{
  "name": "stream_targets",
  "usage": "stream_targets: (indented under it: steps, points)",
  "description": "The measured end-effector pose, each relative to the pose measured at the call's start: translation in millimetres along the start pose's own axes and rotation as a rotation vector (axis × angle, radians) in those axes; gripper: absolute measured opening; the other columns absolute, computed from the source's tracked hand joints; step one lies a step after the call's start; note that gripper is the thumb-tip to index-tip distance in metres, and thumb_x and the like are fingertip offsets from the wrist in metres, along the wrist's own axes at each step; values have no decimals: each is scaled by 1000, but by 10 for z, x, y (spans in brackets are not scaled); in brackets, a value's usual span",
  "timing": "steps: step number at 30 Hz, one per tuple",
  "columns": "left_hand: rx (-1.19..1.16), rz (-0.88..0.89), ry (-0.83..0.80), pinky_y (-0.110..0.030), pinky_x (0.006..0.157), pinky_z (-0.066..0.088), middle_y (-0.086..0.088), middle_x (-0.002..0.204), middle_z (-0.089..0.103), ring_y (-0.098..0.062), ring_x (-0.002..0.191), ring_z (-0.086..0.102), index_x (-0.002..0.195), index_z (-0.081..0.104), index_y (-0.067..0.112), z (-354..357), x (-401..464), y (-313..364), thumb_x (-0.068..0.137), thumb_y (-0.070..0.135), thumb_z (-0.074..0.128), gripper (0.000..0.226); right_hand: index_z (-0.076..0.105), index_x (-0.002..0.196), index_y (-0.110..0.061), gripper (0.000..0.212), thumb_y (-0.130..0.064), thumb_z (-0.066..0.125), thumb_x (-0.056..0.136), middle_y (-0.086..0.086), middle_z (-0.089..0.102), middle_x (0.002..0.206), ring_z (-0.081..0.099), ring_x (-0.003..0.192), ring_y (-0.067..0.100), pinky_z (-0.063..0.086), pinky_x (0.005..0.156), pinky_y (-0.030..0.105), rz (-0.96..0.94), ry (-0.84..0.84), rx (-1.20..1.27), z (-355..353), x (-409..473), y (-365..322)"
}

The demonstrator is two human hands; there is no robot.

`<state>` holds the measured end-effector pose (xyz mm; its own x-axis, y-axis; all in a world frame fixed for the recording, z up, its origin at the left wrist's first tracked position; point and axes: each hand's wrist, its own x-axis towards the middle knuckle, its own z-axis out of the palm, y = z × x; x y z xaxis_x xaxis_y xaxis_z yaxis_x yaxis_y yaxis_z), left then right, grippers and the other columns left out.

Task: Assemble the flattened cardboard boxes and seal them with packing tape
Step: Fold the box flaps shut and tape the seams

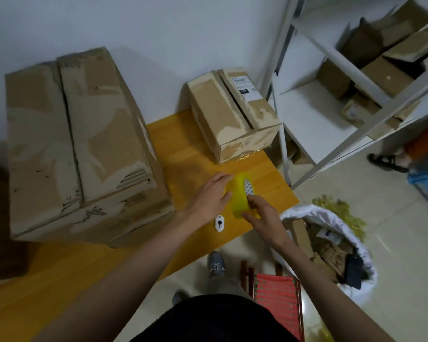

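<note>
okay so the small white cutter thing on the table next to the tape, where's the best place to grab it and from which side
Pinch the small white cutter across its two long edges, coming straight down from above. It lies flat on the yellow table with its long axis pointing roughly toward the person, so the narrow sides are free. Both the left hand and the right hand are busy on the tape roll.

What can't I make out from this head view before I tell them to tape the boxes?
- Free end of the tape roll: covered by the left hand and right hand.
- Shipping label on the small box: text too small.
- Large box: bottom seam faces the table.
- Shelf: cut off by the right edge.
</note>
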<state>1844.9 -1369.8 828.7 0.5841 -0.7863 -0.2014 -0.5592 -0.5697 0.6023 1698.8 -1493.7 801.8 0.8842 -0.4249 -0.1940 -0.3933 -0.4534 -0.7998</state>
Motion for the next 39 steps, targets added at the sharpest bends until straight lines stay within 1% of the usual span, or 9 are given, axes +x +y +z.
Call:
stream_targets:
  steps: [2, 6, 13, 19, 24, 29, 33, 36, 39]
  points:
    - [19, 35, 65, -30, 106, 38, 1, 145, 40, -17, 130, 44, 147, 45, 15, -65, -73, 81, 101, 22, 55, 48, 56, 130, -2, 44, -8, 71, 90, 10, 61, 122, 58, 109, 23, 47, 93, 32, -19, 12, 26, -17, -82, -124]
    - [53, 105, 222, -11, 86, 31, 2, 127, 49, -12, 114, 50, 133, 59, 16, -221, -282, 166, 97, 21, 63, 37, 57, 131, -5, 42, -9, 70, 91, 6, 62, 120, 58, 110, 23, 48, 96, 38, -51, 23, 75, -51, -208, -318]
    - [32, 142, 394, -23, 81, 51, 6, 109, 59, -10, 97, 60, 114, 70, 18, -406, -581, 276, 90, 18, 72, 23, 60, 128, -11, 38, -9, 69, 91, 1, 63, 119, 59, 109, 20, 49, 95, 36, -124, 6, 112, -96, -289, -551]
    - [-76, 72, 454, -18, 77, 49, 11, 90, 61, 1, 78, 54, 89, 72, 21, -599, -621, 320, 87, 18, 76, 6, 61, 127, -11, 36, -9, 68, 92, -1, 63, 115, 57, 104, 14, 48, 89, 32, -210, -10, 83, -126, -262, -679]
    - [-4, 67, 393, -20, 73, 38, 9, 92, 54, -8, 88, 53, 85, 57, 22, -798, -542, 367, 98, 15, 60, 14, 60, 120, -10, 24, -12, 61, 96, 4, 62, 111, 57, 101, 19, 48, 88, 40, -273, -26, 122, -184, -222, -843]
    - [42, 20, 342, -25, 69, 36, 3, 97, 54, -14, 88, 52, 91, 49, 19, -1243, -352, 529, 100, 8, 44, 16, 61, 103, -18, 26, -41, 50, 101, 4, 62, 91, 57, 83, 19, 46, 72, 39, -282, 103, 189, -379, -74, -1186]
    - [-27, -13, 359, -26, 66, 41, 4, 88, 61, -17, 86, 57, 93, 55, 15, -1919, -200, 617, 101, 12, 48, 10, 62, 90, -20, 37, -54, 51, 96, 7, 60, 77, 55, 71, 23, 44, 65, 44, -235, 177, 269, -574, 89, -1504]
    - [-66, -59, 255, -26, 67, 48, 12, 79, 61, -18, 82, 63, 85, 59, 19, -2360, -173, 617, 102, 19, 52, 18, 62, 94, -17, 46, -63, 55, 90, 15, 62, 85, 61, 79, 32, 50, 67, 52, -252, 138, 310, -645, 180, -1798]
    - [-147, -83, 229, -21, 67, 53, 4, 81, 67, -9, 74, 65, 86, 63, 22, -2778, -181, 519, 98, 28, 63, 13, 63, 102, -23, 36, -53, 72, 82, 4, 67, 90, 66, 81, 20, 56, 72, 51, -273, 44, 283, -653, 280, -2101]
